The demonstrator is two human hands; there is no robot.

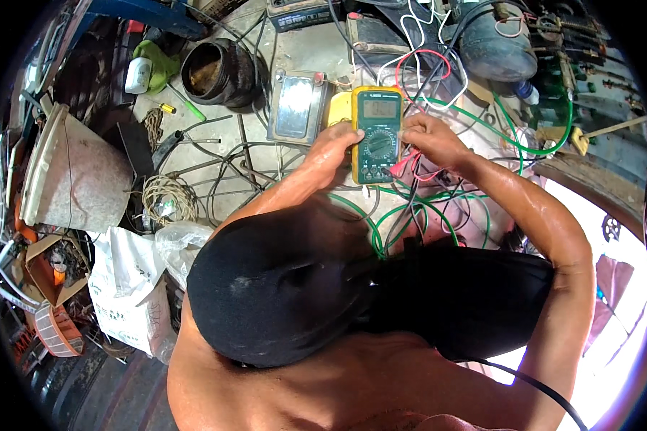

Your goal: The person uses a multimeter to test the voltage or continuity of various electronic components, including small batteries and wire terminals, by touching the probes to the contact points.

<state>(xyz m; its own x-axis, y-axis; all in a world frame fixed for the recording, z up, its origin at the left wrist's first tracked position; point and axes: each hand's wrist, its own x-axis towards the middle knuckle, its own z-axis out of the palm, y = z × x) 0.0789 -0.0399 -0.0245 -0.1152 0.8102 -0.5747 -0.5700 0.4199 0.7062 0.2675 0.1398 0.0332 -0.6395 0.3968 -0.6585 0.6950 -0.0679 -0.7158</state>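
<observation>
A digital multimeter (378, 147) with a yellow rim and dark green face is held upright in front of me, its small display at the top and round dial in the middle. My left hand (336, 147) grips its left edge, thumb on the front. On the opposite edge, my right hand (438, 142) has its fingers curled against the side of the meter. Red and black test leads (404, 164) come from below the dial, by my right hand. Behind my left hand lies a battery-like box (295, 106) with a shiny top and a red terminal.
Green, black and white cables (438, 208) tangle over the floor. A dark round pot (221, 74) stands at the far left, with a coil of rope (171, 200) nearer. A white bucket (79, 172) and white sack (128, 291) are at left. A rounded motor-like machine (497, 54) stands far right.
</observation>
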